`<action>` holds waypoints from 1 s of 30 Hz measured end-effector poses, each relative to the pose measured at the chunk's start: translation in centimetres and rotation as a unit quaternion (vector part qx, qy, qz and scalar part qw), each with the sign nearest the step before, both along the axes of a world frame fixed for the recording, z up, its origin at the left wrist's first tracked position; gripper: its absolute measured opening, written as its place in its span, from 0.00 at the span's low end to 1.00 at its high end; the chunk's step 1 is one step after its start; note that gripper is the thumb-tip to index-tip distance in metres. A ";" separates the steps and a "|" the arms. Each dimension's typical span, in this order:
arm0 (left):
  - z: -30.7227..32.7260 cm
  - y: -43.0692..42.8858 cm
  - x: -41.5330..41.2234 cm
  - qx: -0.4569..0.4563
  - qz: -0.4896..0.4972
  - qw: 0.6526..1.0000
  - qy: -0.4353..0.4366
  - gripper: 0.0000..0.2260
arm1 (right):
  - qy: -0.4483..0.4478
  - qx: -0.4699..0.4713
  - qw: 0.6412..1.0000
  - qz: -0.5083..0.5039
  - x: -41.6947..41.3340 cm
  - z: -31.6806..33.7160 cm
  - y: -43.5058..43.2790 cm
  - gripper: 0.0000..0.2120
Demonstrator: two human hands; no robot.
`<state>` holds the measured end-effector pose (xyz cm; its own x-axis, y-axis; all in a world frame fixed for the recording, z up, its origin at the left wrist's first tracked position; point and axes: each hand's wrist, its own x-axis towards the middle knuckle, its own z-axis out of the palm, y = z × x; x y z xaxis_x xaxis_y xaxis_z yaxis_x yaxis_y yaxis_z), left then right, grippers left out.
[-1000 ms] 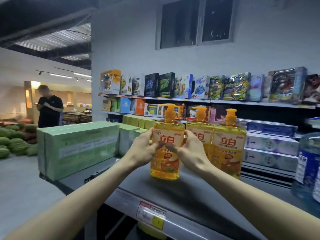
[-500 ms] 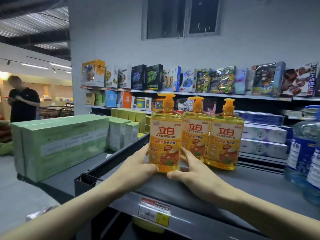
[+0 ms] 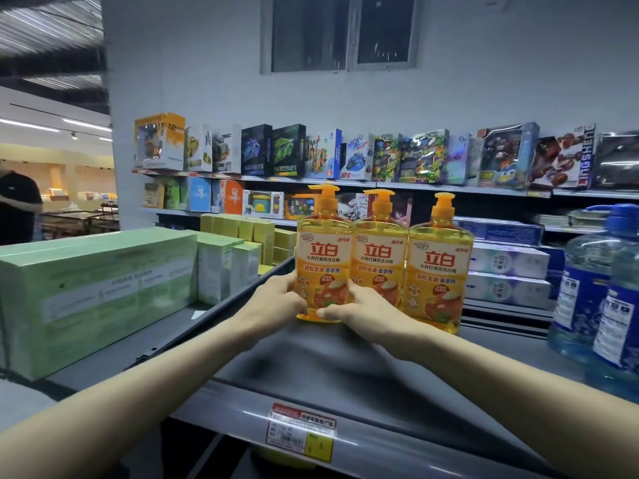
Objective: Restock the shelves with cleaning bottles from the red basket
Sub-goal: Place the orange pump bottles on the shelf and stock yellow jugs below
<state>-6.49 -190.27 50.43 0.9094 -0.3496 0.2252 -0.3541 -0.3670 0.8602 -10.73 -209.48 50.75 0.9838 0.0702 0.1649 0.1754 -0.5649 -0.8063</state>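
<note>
A person's left hand (image 3: 276,300) and right hand (image 3: 359,318) clasp the lower body of a translucent yellow plastic pump bottle (image 3: 323,257) standing upright on a smooth grey metal shelf (image 3: 311,368). Fingers and thumbs curl round its base from either side. The bottle stands at the left end of a row, pressed against a matching middle bottle (image 3: 378,261), which in turn touches a right-hand bottle (image 3: 439,271), all with their orange-and-white labels facing the aisle. The two-handed hold looks meant to square the bottle flush with its neighbours and to keep the tall, narrow-necked container from tipping. The glossy, flat-fronted bodies taper to orange pump heads, and the liquid inside shows amber. Plastic that slick would likely slide easily on the painted metal.

A red-and-yellow paper price tag (image 3: 301,433) sits in the shelf's front rail. To the right stand large clear blue water jugs (image 3: 584,288). To the left, on a neighbouring shelf, lie long pale green cardboard cartons (image 3: 93,288). Printed toy boxes (image 3: 345,153) line the shelves against the grey wall behind. The red basket named in the task is out of view, so how much stock is left to shelve cannot be told.
</note>
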 end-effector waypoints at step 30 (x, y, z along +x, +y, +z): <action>0.1 0.0 3.9 0.093 -0.010 0.996 -0.005 0.32 | 0.002 -0.126 0.990 -0.058 2.4 0.2 0.2 0.26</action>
